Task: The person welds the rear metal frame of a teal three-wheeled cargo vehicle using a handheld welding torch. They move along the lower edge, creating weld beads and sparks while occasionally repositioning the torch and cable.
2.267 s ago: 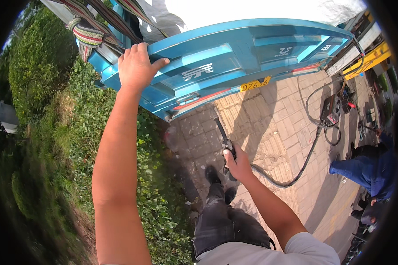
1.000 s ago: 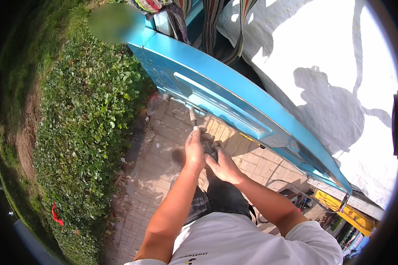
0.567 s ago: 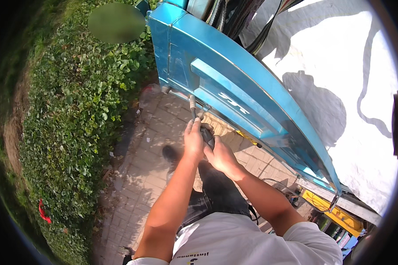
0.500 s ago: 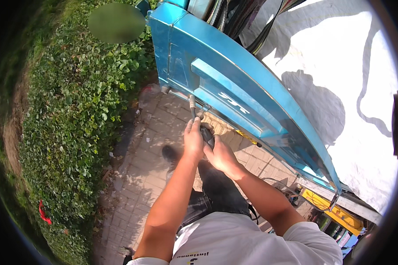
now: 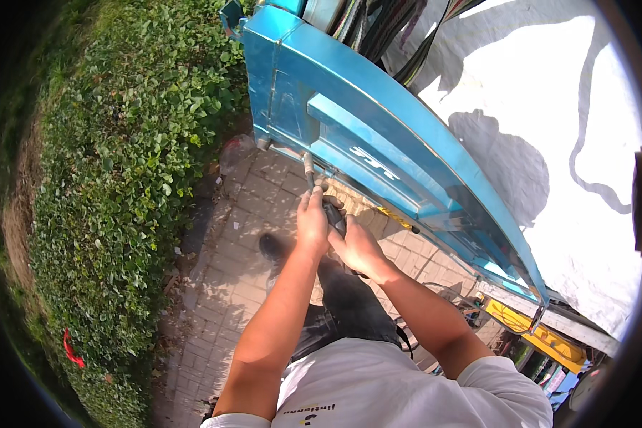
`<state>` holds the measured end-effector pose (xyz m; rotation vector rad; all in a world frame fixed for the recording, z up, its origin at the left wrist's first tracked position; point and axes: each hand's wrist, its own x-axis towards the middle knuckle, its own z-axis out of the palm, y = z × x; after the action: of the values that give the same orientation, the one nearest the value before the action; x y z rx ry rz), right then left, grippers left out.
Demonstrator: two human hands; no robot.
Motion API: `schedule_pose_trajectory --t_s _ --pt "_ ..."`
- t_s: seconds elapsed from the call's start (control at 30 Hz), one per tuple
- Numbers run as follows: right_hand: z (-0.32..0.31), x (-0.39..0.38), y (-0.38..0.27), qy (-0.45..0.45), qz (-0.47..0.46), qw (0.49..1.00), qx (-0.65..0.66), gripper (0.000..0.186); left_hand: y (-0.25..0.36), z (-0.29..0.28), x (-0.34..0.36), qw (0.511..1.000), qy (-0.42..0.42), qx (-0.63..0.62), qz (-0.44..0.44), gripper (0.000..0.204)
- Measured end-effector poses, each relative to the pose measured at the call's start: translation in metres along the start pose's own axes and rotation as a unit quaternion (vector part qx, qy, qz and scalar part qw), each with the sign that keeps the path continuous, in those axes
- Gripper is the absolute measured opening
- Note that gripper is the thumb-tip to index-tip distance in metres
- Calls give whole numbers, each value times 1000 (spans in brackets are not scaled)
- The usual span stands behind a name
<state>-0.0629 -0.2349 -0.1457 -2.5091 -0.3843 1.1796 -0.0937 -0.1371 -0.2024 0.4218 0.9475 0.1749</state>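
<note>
Both my hands are closed around a black-handled tool (image 5: 334,217) in front of the blue truck side panel (image 5: 357,143). A dark neck runs from it up to a tan cylindrical tip (image 5: 308,163), beside the panel's lower edge. My left hand (image 5: 312,225) wraps the upper part, near the neck. Lower and to the right, my right hand (image 5: 357,247) grips the handle. My fingers cover much of the tool, so its exact kind is hard to make out. Whether the tip touches the panel cannot be told.
A leafy hedge (image 5: 121,185) lines the left, with a red scrap (image 5: 72,349) on it. Brick paving (image 5: 225,264) lies underfoot. White sheeting (image 5: 556,93) and bundled straps (image 5: 369,28) top the truck bed. A yellow part (image 5: 535,335) sits under its right end.
My hands and the tool keep almost the same place and grip. The view has shifted slightly, and a blue bracket at the panel's upper left corner shows more fully.
</note>
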Motion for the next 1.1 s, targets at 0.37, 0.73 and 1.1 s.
schedule_pose_trajectory --t_s 0.37,0.73,1.1 --pt "-1 -3 -4 11 -13 1000 7 54 1 0 2 1000 -13 17 4 22" --pt "0 -10 1 11 -32 999 -11 55 -4 -2 -9 1000 6 -3 6 25" --pt "0 -1 -4 8 4 1000 13 57 4 3 1 1000 -5 2 -1 21"
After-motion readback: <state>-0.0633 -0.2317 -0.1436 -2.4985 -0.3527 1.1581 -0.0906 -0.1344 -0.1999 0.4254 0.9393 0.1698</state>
